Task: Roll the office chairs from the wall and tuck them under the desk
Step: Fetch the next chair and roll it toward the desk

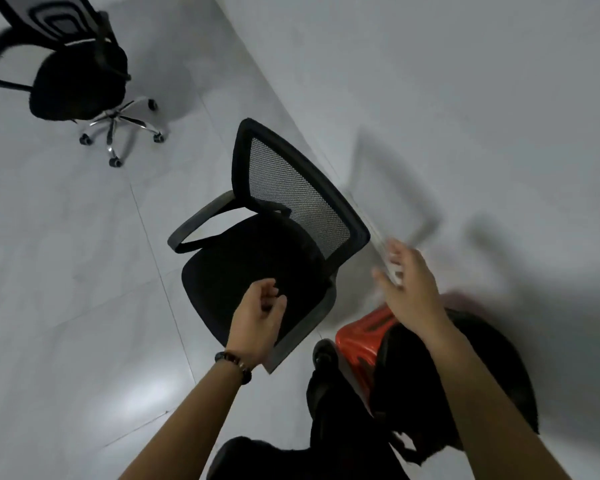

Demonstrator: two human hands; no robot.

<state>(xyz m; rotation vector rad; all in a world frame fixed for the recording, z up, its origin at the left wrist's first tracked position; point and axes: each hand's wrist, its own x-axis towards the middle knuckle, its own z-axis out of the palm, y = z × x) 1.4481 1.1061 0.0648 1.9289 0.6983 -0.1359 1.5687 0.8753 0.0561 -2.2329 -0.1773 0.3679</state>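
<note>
Both bare hands hover empty: left hand (257,315) loosely curled above the mesh-backed chair's (274,237) black padded seat, right hand (409,289) spread wide beside its backrest.

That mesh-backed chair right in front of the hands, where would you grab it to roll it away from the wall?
Probably by the top edge of the mesh backrest, reached from the seat side, since the back stands close to the wall. That frame is a firm, raised bar. The left hand hovers over the seat, the right hand near the backrest's corner; neither grips yet.
</note>
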